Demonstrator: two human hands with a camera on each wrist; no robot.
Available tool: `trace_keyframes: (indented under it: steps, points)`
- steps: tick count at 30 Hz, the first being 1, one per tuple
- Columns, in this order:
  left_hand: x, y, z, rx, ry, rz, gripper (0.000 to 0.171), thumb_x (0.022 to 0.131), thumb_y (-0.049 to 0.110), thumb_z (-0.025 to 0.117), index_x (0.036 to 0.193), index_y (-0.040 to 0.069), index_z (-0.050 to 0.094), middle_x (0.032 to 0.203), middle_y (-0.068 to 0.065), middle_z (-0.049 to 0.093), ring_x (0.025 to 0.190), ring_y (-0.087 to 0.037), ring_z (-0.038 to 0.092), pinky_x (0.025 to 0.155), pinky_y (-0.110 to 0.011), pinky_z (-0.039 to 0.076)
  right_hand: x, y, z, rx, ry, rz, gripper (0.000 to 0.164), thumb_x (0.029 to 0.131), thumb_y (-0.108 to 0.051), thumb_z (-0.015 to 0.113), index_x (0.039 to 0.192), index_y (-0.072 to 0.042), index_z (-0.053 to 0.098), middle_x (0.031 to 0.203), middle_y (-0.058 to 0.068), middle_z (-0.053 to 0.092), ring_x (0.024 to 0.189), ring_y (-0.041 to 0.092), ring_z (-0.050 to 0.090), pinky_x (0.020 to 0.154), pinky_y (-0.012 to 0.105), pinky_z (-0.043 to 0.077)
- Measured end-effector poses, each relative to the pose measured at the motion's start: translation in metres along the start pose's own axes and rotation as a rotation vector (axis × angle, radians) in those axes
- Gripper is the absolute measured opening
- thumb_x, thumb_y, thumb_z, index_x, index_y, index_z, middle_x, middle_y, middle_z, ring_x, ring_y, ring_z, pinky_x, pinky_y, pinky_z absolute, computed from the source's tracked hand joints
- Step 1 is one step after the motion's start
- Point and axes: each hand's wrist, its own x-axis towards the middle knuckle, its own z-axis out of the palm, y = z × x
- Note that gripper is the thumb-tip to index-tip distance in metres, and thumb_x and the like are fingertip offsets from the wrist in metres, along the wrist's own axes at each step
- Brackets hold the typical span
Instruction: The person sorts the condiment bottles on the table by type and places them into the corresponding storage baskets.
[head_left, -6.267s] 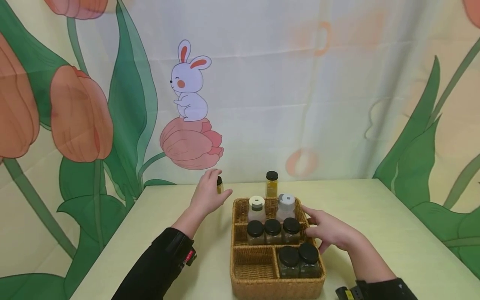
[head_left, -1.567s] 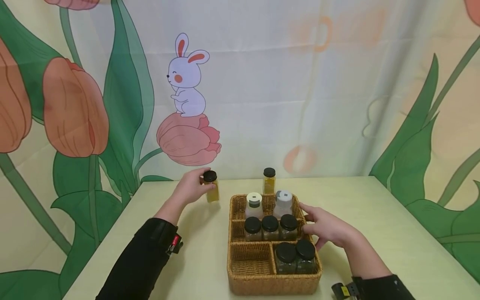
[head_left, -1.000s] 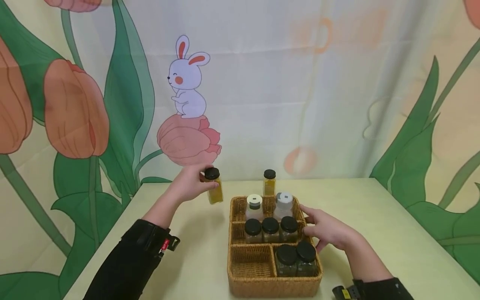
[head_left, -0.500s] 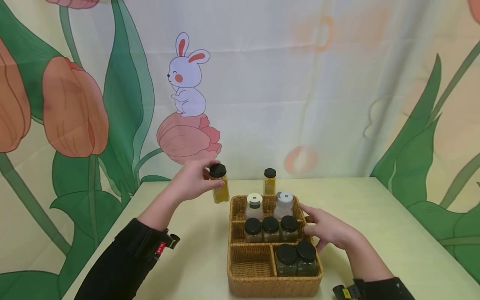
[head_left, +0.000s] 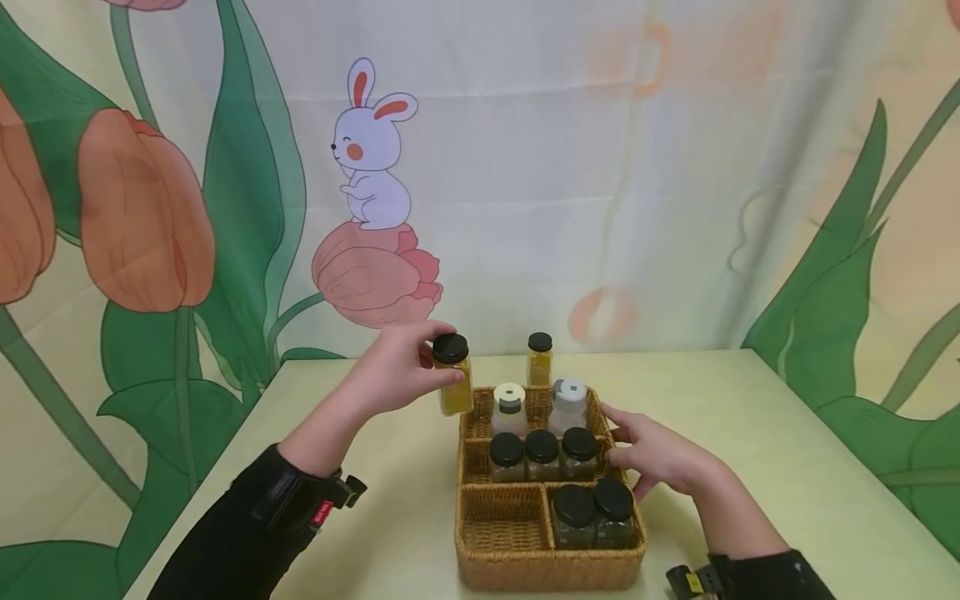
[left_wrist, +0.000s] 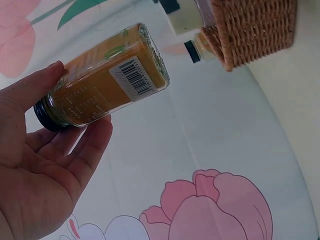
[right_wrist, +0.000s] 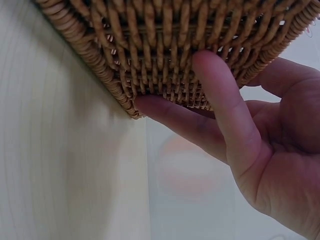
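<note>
My left hand (head_left: 393,371) pinches a spice jar (head_left: 458,393) near its black lid, holding it above the table at the basket's back left corner. In the left wrist view the spice jar (left_wrist: 112,75) is clear glass with a barcode label and yellow-orange powder inside; thumb and fingers grip its lid end. The wicker basket (head_left: 551,573) is split into compartments. My right hand (head_left: 671,454) rests on its right side, and in the right wrist view the extended fingers (right_wrist: 220,85) touch the weave.
A second yellow spice jar (head_left: 539,367) stands behind the basket. Inside the basket are two white-capped bottles (head_left: 509,408) at the back, three black-lidded jars (head_left: 542,454) in the middle and two larger ones (head_left: 574,517) front right. The front left compartment (head_left: 504,529) holds nothing.
My left hand has taken hold of the spice jar, lifted it off the table and carried it right, toward the basket's back left corner. The right hand stays at the basket's side.
</note>
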Motion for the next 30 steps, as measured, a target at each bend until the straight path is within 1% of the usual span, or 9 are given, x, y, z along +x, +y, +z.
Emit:
trace_keyframes:
  steps: [4, 9, 17, 22, 30]
  points:
    - [-0.004, 0.011, 0.002, -0.016, -0.014, 0.012, 0.048, 0.077, 0.033, 0.081, 0.12, 0.022, 0.063, 0.096, 0.009, 0.067, 0.074, -0.012, 0.064, 0.061, -0.031, 0.053, -0.001, -0.001, -0.001, -0.008, 0.006, -0.002, 0.086, 0.088, -0.008, 0.059, 0.157, -0.016, 0.008, 0.152, 0.037, 0.023, 0.11, 0.028, 0.063, 0.053, 0.048, 0.055]
    - [-0.008, 0.021, 0.004, -0.024, -0.046, 0.036, 0.047, 0.077, 0.031, 0.081, 0.119, 0.021, 0.063, 0.099, 0.008, 0.068, 0.077, -0.01, 0.065, 0.064, -0.028, 0.054, -0.001, -0.001, 0.0, -0.011, 0.01, -0.006, 0.086, 0.088, -0.008, 0.059, 0.157, -0.016, 0.009, 0.152, 0.037, 0.021, 0.112, 0.029, 0.061, 0.053, 0.049, 0.055]
    - [-0.013, 0.03, 0.007, -0.022, -0.061, 0.047, 0.046, 0.077, 0.03, 0.082, 0.118, 0.022, 0.063, 0.098, 0.009, 0.067, 0.078, -0.01, 0.065, 0.065, -0.028, 0.054, -0.001, 0.0, 0.001, -0.012, 0.015, -0.008, 0.086, 0.088, -0.008, 0.059, 0.157, -0.016, 0.009, 0.152, 0.037, 0.021, 0.112, 0.029, 0.061, 0.053, 0.049, 0.055]
    - [-0.017, 0.034, 0.009, -0.017, -0.068, 0.069, 0.044, 0.077, 0.03, 0.082, 0.116, 0.022, 0.063, 0.098, 0.01, 0.067, 0.077, -0.009, 0.065, 0.066, -0.028, 0.054, 0.0, 0.001, 0.002, -0.011, 0.014, -0.003, 0.086, 0.088, -0.008, 0.059, 0.157, -0.016, 0.009, 0.152, 0.037, 0.021, 0.112, 0.03, 0.061, 0.053, 0.05, 0.055]
    - [-0.024, 0.049, 0.013, -0.009, -0.074, 0.113, 0.047, 0.077, 0.03, 0.082, 0.119, 0.021, 0.063, 0.099, 0.012, 0.067, 0.076, -0.005, 0.064, 0.066, -0.025, 0.055, 0.0, 0.001, 0.002, -0.008, 0.007, -0.003, 0.086, 0.088, -0.007, 0.059, 0.157, -0.017, 0.009, 0.153, 0.037, 0.019, 0.115, 0.031, 0.06, 0.053, 0.05, 0.055]
